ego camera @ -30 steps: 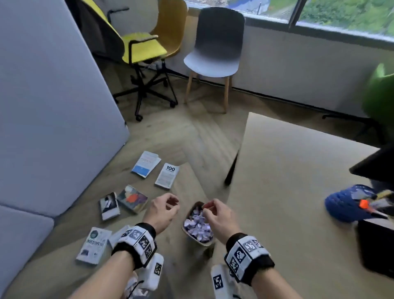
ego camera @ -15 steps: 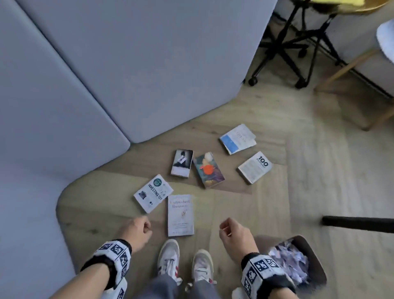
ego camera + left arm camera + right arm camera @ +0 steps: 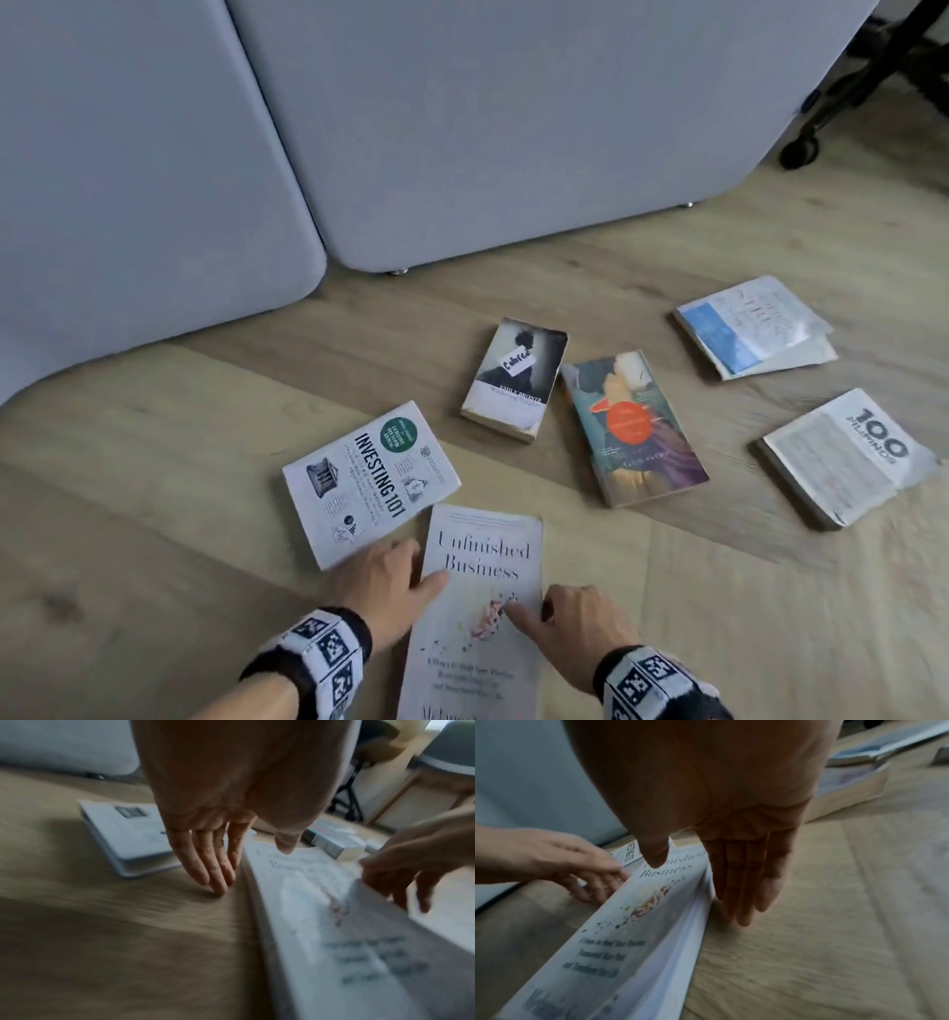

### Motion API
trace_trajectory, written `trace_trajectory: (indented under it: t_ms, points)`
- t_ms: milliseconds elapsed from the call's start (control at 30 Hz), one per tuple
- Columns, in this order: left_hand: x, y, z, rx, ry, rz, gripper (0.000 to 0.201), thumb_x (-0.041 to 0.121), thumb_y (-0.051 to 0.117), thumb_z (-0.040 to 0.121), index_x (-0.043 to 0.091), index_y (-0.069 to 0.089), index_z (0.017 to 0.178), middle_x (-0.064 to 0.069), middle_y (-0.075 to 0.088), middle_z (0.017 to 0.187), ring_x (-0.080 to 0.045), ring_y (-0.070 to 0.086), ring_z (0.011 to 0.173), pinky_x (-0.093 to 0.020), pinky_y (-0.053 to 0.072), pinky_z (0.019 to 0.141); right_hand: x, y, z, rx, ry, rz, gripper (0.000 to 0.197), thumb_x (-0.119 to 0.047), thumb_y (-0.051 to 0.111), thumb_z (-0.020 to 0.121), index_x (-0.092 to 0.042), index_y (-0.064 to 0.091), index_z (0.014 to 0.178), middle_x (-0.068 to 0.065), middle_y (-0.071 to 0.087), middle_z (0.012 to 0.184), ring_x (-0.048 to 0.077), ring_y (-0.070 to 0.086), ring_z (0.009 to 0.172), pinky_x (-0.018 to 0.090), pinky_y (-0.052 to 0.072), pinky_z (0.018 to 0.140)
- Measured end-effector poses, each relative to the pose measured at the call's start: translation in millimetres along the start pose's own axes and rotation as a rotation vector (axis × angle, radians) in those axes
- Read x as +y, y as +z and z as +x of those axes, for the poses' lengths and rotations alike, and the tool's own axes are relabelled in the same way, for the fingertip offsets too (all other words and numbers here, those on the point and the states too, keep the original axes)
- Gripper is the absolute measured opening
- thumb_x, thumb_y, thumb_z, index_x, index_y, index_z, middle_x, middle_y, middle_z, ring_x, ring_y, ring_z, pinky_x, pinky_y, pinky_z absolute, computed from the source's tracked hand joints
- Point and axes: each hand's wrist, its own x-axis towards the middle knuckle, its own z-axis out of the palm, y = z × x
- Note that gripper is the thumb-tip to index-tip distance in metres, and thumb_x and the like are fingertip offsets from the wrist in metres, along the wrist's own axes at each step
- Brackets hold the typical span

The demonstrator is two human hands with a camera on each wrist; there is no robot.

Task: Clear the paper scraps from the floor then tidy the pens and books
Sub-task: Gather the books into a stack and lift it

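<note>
Several books lie scattered on the wooden floor. Nearest me is the white book "Unfinished Business" (image 3: 482, 606). My left hand (image 3: 405, 565) is at its left edge, thumb on the cover; the left wrist view shows the left hand (image 3: 223, 862) with straight fingers touching the floor beside the spine. My right hand (image 3: 554, 611) is at the right edge, thumb over the cover; the right wrist view shows the right hand (image 3: 731, 886) with straight fingers along the pages. "Investing 101" (image 3: 369, 483) lies just left. No pens or scraps are in view.
Farther out lie a dark paperback (image 3: 513, 380), a colourful-cover book (image 3: 634, 426), a "100" book (image 3: 842, 457) and a blue-and-white book (image 3: 750, 329). Grey padded panels (image 3: 462, 128) stand behind them. A chair's wheeled base (image 3: 798, 149) is at top right.
I have come down close to the floor. Both hands went from loosely curled in the air to the two sides of the white book. The bin of scraps has left the view.
</note>
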Motion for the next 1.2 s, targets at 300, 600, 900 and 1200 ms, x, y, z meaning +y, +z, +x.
trace_trajectory:
  t_ms: [300, 600, 900, 1200]
  points:
    - [48.5, -19.1, 38.1, -0.074, 0.181, -0.354, 0.026, 0.050, 0.059, 0.085, 0.028, 0.056, 0.099, 0.010, 0.066, 0.108, -0.012, 0.062, 0.099, -0.032, 0.050, 0.089, 37.6, -3.5, 21.1, 0.072, -0.115, 0.370, 0.062, -0.075, 0.046, 0.076, -0.016, 0.063, 0.084, 0.005, 0.073, 0.090, 0.022, 0.069, 0.081, 0.031, 0.052, 0.072]
    - [91.4, -48.1, 85.1, 0.277, 0.139, -1.015, 0.025, 0.049, 0.058, 0.089, 0.024, 0.059, 0.091, -0.003, 0.073, 0.087, -0.029, 0.069, 0.081, -0.048, 0.057, 0.076, 95.4, -38.1, 52.3, 0.570, -0.109, 0.373, 0.034, -0.054, 0.049, 0.085, -0.023, 0.056, 0.072, -0.002, 0.068, 0.072, 0.018, 0.064, 0.069, 0.035, 0.052, 0.068]
    - [78.1, -50.4, 146.4, 0.212, 0.066, -0.939, 0.042, 0.024, 0.076, 0.081, 0.018, 0.048, 0.112, 0.003, 0.067, 0.098, -0.015, 0.063, 0.086, -0.028, 0.045, 0.061, 187.4, -197.8, 146.5, 0.798, 0.254, 0.171, 0.053, -0.037, 0.054, 0.091, -0.022, 0.040, 0.139, 0.011, 0.046, 0.138, 0.030, 0.047, 0.124, 0.039, 0.039, 0.101]
    - [69.9, -40.0, 163.1, 0.199, 0.117, -0.852, 0.036, 0.031, 0.074, 0.081, 0.029, 0.047, 0.105, 0.010, 0.069, 0.100, -0.008, 0.065, 0.091, -0.029, 0.051, 0.069, 225.7, -217.7, 214.4, 0.579, 0.235, 0.032, 0.073, -0.056, 0.036, 0.094, -0.026, 0.006, 0.153, -0.009, -0.002, 0.162, 0.019, 0.002, 0.149, 0.047, 0.018, 0.119]
